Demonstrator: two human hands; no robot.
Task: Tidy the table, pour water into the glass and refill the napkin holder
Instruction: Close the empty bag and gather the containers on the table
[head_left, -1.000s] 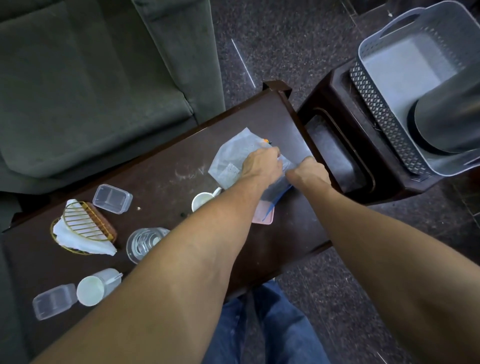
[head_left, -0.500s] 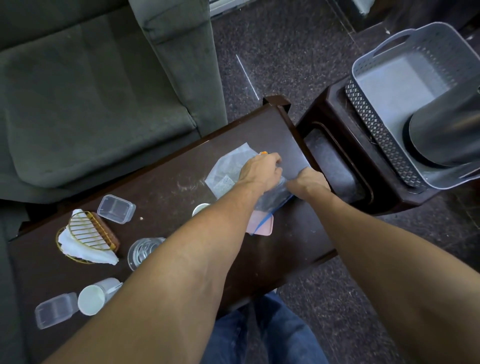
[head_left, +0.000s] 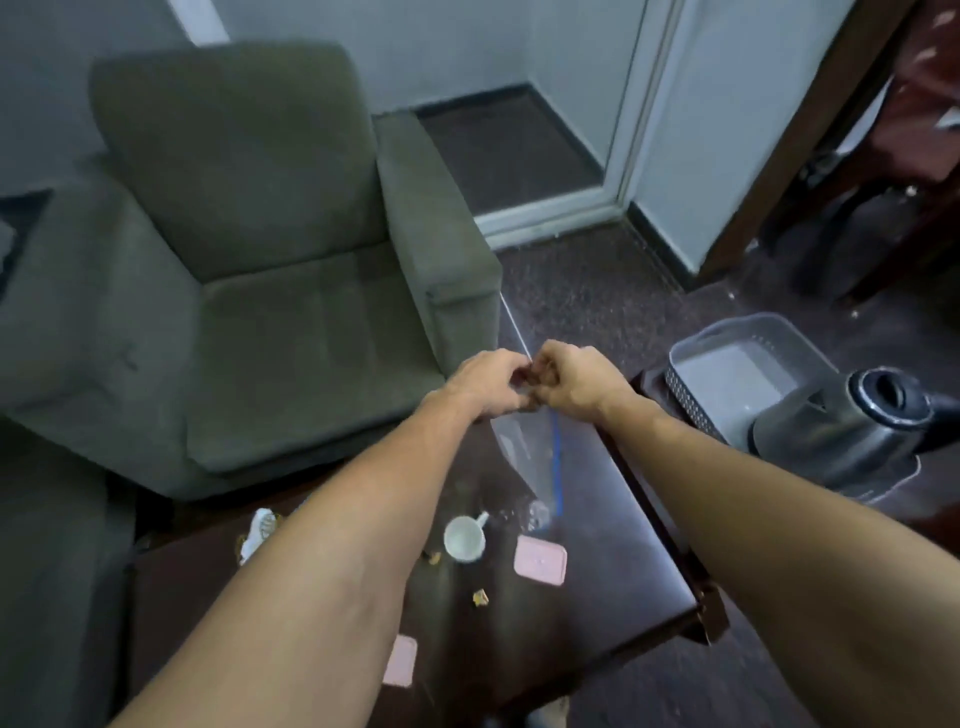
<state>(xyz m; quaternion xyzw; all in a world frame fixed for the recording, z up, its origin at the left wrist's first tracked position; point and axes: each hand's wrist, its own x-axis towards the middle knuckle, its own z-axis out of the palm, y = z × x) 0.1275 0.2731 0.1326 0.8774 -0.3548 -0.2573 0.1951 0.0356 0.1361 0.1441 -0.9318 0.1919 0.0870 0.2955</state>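
Both my hands are raised above the dark wooden table (head_left: 613, 566). My left hand (head_left: 483, 382) and my right hand (head_left: 571, 379) pinch the top edge of a clear plastic zip bag (head_left: 530, 457) with a blue strip, which hangs down between them. Below the bag, a white cup (head_left: 464, 539) lies on the table beside a pink coaster (head_left: 540, 563). A second pink coaster (head_left: 401, 661) shows by my left forearm. The white napkin holder (head_left: 255, 532) peeks out behind that forearm. The glass is hidden.
A grey basket (head_left: 691, 384) holding a steel kettle (head_left: 852, 426) sits on a side table at the right. A green armchair (head_left: 249, 270) stands behind the table. Small crumbs (head_left: 480, 597) lie on the tabletop.
Both hands have lifted the plastic bag off the table and now hold it hanging in the air. The camera has tilted up, showing the armchair and wall.
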